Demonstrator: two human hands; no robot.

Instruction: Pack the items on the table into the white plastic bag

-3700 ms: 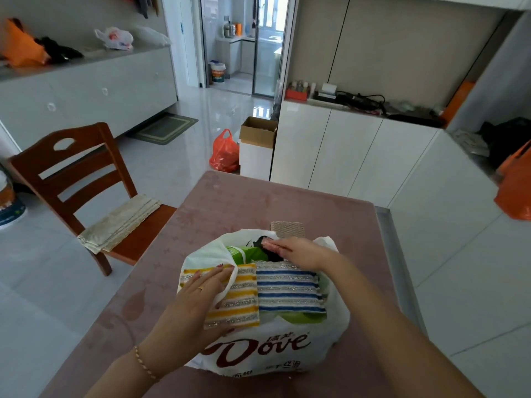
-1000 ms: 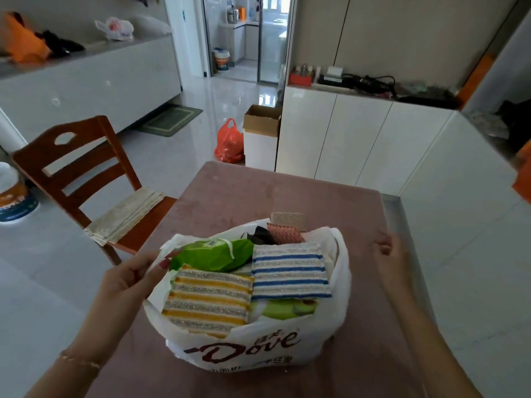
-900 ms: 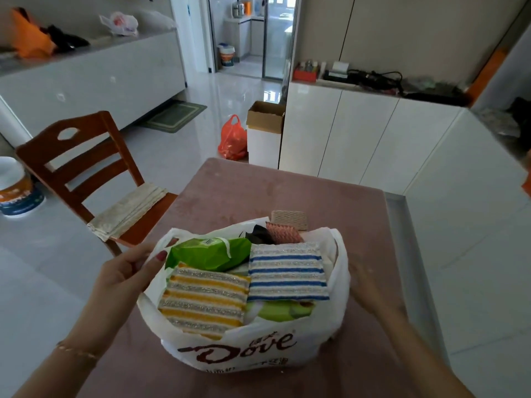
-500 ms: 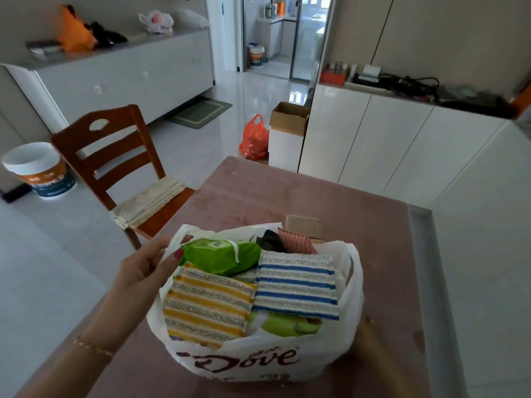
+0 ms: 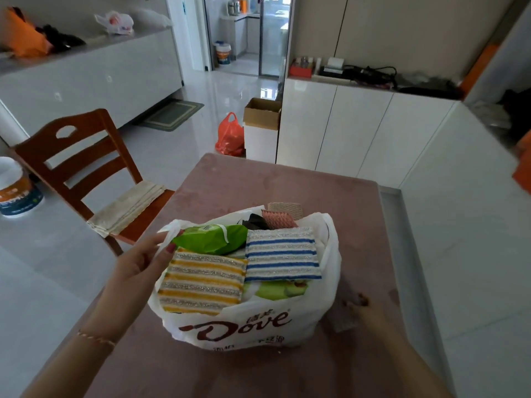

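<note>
A white plastic bag (image 5: 244, 326) printed "Dove" stands open on the pink table (image 5: 273, 182). On top of its load lie a yellow-striped cloth (image 5: 201, 280), a blue-striped cloth (image 5: 283, 258), a green packet (image 5: 209, 238), a black item (image 5: 254, 221) and a pink sponge (image 5: 278, 221). A beige sponge (image 5: 286, 208) shows just behind the bag's far rim. My left hand (image 5: 140, 262) pinches the bag's left handle. My right hand (image 5: 362, 311) is low beside the bag's right side, blurred, its grip unclear.
A wooden chair (image 5: 80, 156) with a folded cloth (image 5: 126, 206) stands left of the table. White cabinets (image 5: 359, 127) run along the right and back. An orange bag (image 5: 230, 136), a cardboard box (image 5: 263, 110) and a bucket (image 5: 17, 193) sit on the floor.
My right hand dropped from the table's right side to low beside the bag. My left hand kept its hold on the left handle. The view shifted slightly.
</note>
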